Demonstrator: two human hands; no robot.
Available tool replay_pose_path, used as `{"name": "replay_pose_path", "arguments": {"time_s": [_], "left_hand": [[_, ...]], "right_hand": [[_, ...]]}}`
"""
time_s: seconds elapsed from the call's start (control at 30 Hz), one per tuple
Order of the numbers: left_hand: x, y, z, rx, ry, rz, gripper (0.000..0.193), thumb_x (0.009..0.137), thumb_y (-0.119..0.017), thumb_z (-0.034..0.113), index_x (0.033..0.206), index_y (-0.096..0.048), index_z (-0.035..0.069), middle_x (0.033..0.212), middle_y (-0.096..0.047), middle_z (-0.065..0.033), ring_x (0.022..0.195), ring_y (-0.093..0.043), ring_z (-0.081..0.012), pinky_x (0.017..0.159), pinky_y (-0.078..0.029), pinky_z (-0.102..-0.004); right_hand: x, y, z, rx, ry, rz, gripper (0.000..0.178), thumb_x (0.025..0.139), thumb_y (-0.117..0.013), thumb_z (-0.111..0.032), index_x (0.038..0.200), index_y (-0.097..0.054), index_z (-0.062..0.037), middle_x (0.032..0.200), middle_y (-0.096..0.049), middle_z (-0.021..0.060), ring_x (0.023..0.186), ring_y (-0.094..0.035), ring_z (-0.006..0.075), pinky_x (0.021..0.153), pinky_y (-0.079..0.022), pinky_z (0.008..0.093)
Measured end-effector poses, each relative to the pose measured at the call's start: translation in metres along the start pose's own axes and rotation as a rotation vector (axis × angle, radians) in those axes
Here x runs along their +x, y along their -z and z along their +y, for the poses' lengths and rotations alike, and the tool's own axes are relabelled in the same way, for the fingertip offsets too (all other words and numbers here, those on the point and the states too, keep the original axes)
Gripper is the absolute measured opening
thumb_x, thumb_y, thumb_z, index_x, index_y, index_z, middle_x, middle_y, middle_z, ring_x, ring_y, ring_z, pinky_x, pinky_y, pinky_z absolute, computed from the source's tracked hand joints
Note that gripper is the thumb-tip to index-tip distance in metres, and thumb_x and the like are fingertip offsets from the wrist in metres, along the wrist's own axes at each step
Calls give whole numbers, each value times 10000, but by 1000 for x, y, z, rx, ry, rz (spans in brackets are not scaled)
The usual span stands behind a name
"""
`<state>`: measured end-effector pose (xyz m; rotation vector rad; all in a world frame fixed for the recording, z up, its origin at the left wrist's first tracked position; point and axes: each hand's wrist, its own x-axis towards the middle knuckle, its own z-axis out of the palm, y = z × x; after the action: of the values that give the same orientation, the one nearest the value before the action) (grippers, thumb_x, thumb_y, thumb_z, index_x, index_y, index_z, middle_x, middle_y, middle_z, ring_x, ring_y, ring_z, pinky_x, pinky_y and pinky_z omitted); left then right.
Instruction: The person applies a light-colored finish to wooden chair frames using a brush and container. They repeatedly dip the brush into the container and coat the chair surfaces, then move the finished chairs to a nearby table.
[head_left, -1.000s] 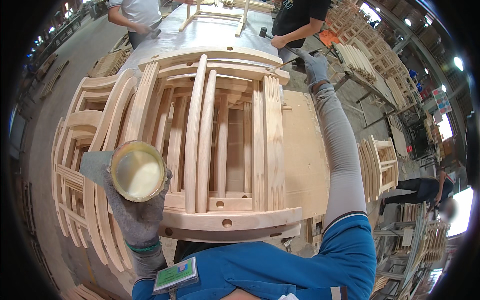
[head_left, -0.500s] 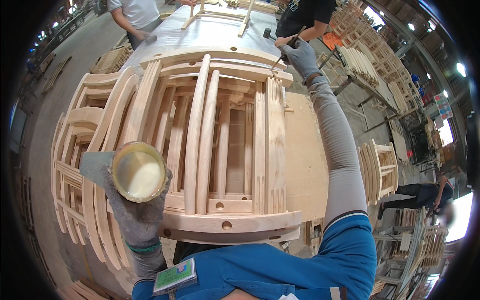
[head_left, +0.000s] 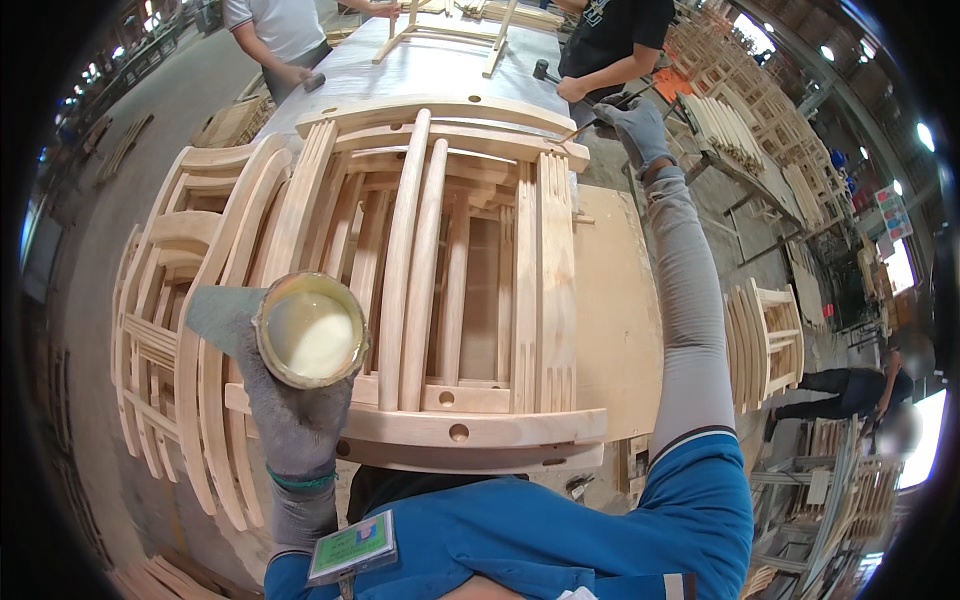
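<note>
My left hand (head_left: 298, 420), in a worn grey glove, is closed round a cup (head_left: 312, 335) of pale cream liquid, held over the near left part of the stacked wooden frames (head_left: 525, 428). A flat grey-green plate (head_left: 222, 315) juts out to the left beside the cup. My right hand (head_left: 638, 128), also gloved, is stretched toward the far right corner of the stack. Its fingers are closed on a thin dark stick (head_left: 585, 128), whose tip is at the end of the far rail. Two round spindles (head_left: 408, 270) lie lengthwise on the frames.
Curved chair-back frames (head_left: 190, 260) lean at the left. Beyond the stack is a covered table (head_left: 430, 65) bearing a wooden frame. Two people stand at its sides, each near a dark-headed mallet (head_left: 543, 70). A plywood board (head_left: 615, 300) lies right of the stack.
The cup in my left hand has shifted slightly right and up in the view. My right hand has drawn a little to the right with the stick, which now tilts lower.
</note>
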<state>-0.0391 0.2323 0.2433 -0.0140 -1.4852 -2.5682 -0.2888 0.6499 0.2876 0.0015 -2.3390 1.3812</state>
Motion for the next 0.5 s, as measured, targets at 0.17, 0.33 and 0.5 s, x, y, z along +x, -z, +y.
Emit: {"name": "replay_pose_path", "arguments": {"time_s": [0.17, 0.33, 0.5], "left_hand": [[4, -24, 9, -184, 154, -58, 482, 961, -374, 424, 1287, -419, 72, 1238, -496, -134, 1102, -539, -270, 916, -483, -454], [-1, -29, 5, -89, 128, -432, 442, 981, -338, 361, 1320, -360, 78, 1256, -487, -112, 1166, -499, -244, 952, -476, -392], [-13, -32, 10, -501, 474, -390, 431, 965, -418, 348, 1267, -416, 40, 1180, -533, -126, 1100, -554, -209, 934, -502, -319]], "right_hand": [[-86, 6, -68, 391, 6, -46, 211, 835, -641, -83, 961, -589, 78, 903, -621, 114, 813, -632, 174, 712, -565, 294], [-230, 3, -172, 484, 91, -226, 139, 784, -675, -9, 902, -618, 36, 910, -664, 162, 818, -665, 180, 752, -572, 278], [-293, -25, -200, 471, 146, -226, 177, 753, -673, 87, 898, -607, 11, 921, -668, 149, 832, -667, 177, 758, -567, 263]]}}
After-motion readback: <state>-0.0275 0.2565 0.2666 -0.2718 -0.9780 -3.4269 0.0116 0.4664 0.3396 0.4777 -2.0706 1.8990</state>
